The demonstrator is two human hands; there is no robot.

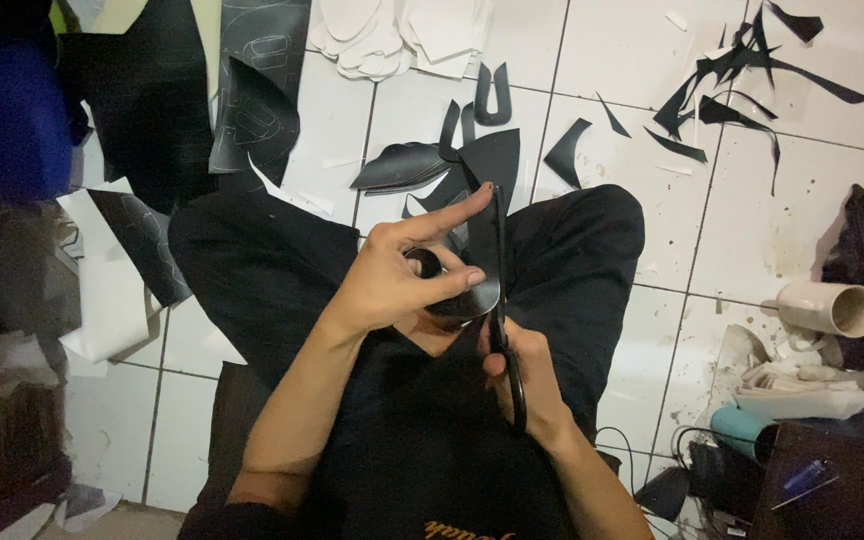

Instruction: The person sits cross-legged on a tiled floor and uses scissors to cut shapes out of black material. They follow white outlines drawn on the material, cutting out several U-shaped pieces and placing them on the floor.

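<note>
My left hand (402, 275) pinches a curved piece of black sheet material (457, 300), forefinger stretched along its upper edge and thumb under it. My right hand (527, 375) grips the black handles of a pair of scissors (500, 300), whose blades point up and away along the edge of that piece. Both hands hover over my lap, above my knees in black trousers (272, 270). Part of the held piece is hidden behind my left fingers.
White floor tiles (752, 230) lie beyond my knees. Cut black shapes (402, 165) and thin black offcuts (722, 75) are scattered there. Black sheets (252, 90) lie at the upper left, white cut pieces (392, 35) at top. A white tube (832, 307) and clutter sit right.
</note>
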